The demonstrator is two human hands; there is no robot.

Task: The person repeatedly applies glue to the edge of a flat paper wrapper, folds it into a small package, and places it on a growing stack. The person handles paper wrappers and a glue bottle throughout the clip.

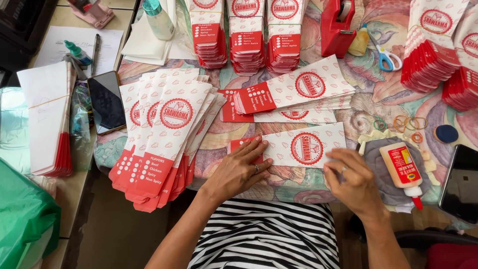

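On the flowery table edge lies a flat white paper bag with red print. Left hand presses it with flat, spread fingers. Right hand pinches its right end, beside a glue bottle

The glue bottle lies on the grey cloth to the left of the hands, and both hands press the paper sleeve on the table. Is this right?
Not quite. In the head view, the glue bottle lies on the grey cloth to the right of the hands, not the left. The left hand and right hand do press the paper sleeve on the table.
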